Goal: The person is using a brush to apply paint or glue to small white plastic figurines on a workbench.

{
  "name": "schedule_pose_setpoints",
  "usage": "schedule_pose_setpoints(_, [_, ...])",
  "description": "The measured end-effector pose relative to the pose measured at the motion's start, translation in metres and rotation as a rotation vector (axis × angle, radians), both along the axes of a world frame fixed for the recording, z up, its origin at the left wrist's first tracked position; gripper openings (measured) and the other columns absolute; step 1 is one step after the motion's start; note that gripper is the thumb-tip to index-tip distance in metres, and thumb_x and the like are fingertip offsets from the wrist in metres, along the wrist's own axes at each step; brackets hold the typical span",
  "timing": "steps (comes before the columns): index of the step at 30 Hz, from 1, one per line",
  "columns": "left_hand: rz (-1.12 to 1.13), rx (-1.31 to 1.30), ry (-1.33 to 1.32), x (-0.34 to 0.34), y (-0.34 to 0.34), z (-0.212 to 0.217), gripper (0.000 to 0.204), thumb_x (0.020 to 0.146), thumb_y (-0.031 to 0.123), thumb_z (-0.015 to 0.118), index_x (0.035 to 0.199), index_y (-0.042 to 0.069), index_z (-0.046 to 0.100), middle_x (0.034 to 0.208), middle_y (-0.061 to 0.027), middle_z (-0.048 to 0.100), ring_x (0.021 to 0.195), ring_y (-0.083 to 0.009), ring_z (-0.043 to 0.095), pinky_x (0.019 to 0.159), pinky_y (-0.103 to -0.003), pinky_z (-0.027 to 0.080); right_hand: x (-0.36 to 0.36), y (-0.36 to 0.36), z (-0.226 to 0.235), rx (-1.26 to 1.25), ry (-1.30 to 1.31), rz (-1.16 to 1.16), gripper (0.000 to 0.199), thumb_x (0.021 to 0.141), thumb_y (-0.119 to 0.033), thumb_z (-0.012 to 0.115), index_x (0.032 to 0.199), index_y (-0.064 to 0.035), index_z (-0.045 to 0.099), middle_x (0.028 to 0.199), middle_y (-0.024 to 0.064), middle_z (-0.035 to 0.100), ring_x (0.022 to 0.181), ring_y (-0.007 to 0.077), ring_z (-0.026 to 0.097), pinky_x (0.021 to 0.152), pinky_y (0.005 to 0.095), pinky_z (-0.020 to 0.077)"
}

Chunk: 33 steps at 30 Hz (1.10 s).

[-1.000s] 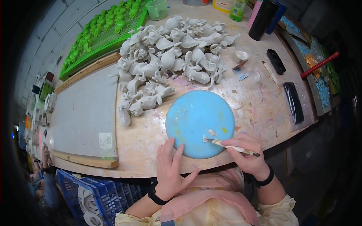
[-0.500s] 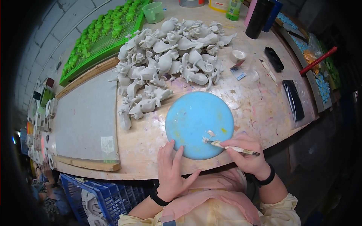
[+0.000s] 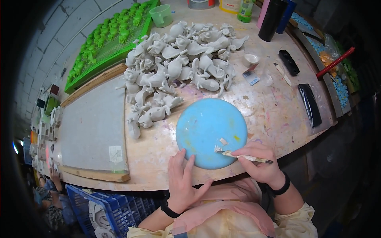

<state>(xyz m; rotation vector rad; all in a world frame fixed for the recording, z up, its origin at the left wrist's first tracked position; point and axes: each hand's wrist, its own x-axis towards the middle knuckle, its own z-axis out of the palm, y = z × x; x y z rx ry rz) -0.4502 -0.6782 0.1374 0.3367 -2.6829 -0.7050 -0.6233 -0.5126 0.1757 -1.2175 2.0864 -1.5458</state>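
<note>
"What are the fingers doing?"
"The right hand (image 3: 260,162) pinches one slim tool (image 3: 254,159) between thumb and forefinger, the lower fingers tucked out of sight. The left hand (image 3: 183,180) is spread wide, grasping nothing, two fingertips at the near-left rim of the disc."
"Where's the tool's tip?"
"Over the near part of that one blue disc (image 3: 208,123), at a whitish clump (image 3: 218,148) too small to make out. One pale scrap (image 3: 223,141) lies just beyond."
"And farther out?"
"One heap of grey figurines (image 3: 176,65) behind the disc, overlapping too much to count. One grey board (image 3: 93,123) lies left, and one green rack (image 3: 109,43) beyond it, its green pieces crowded."
"Anything cut off?"
"One blue crate (image 3: 113,200), partly under the table (image 3: 152,168), leaves the lower edge."
</note>
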Motion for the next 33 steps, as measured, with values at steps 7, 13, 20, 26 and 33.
schedule_pose_setpoints(7, [-0.003, 0.010, -0.001, -0.0003, -0.0011, 0.0009, 0.078, 0.063, 0.025, 0.078, 0.126, -0.003, 0.041, 0.133, -0.0302, 0.033, 0.118, -0.0448, 0.037, 0.101, -0.053, 0.028, -0.0036, -0.0003, 0.0031, 0.000, -0.018, 0.012, 0.016, 0.076, 0.003, 0.061, 0.090, 0.0004, 0.068, 0.085, 0.0119, 0.066, 0.070, 0.0174, 0.063, 0.060, 0.0262, 0.0466])
schedule_pose_setpoints(13, [0.005, 0.007, 0.002, -0.0006, -0.0005, 0.0011, 0.077, 0.067, 0.033, 0.077, 0.126, -0.002, 0.043, 0.133, -0.0287, 0.034, 0.120, -0.0453, 0.037, 0.100, -0.058, 0.028, -0.0019, -0.0014, 0.0026, -0.003, -0.031, -0.008, 0.017, 0.076, 0.003, 0.061, 0.090, -0.0006, 0.068, 0.082, 0.0112, 0.066, 0.067, 0.0177, 0.062, 0.060, 0.0262, 0.0463])
schedule_pose_setpoints(20, [0.005, 0.007, -0.014, -0.0002, 0.0008, 0.0004, 0.077, 0.066, 0.033, 0.077, 0.126, -0.002, 0.042, 0.133, -0.0286, 0.034, 0.119, -0.0454, 0.037, 0.100, -0.058, 0.028, 0.0013, -0.0036, -0.0013, -0.008, -0.011, -0.032, 0.014, 0.076, 0.001, 0.062, 0.088, -0.0013, 0.069, 0.078, 0.0105, 0.065, 0.065, 0.0187, 0.061, 0.060, 0.0279, 0.0456])
schedule_pose_setpoints(26, [-0.002, 0.004, -0.012, -0.0004, 0.0009, 0.0029, 0.078, 0.064, 0.026, 0.078, 0.126, -0.003, 0.041, 0.133, -0.0301, 0.033, 0.119, -0.0453, 0.037, 0.101, -0.054, 0.028, -0.0014, -0.0045, 0.0042, -0.029, -0.017, -0.046, 0.015, 0.076, 0.002, 0.061, 0.088, -0.0014, 0.069, 0.075, 0.0102, 0.064, 0.064, 0.0182, 0.061, 0.058, 0.0274, 0.0448])
schedule_pose_setpoints(33, [-0.001, -0.009, -0.005, -0.0013, 0.0000, 0.0006, 0.077, 0.067, 0.033, 0.076, 0.127, -0.002, 0.042, 0.133, -0.0284, 0.034, 0.121, -0.0447, 0.037, 0.100, -0.058, 0.028, -0.0032, 0.0026, -0.0027, -0.069, -0.039, -0.051, 0.015, 0.075, 0.002, 0.061, 0.088, -0.0012, 0.069, 0.076, 0.0108, 0.064, 0.064, 0.0178, 0.060, 0.058, 0.0268, 0.0448])
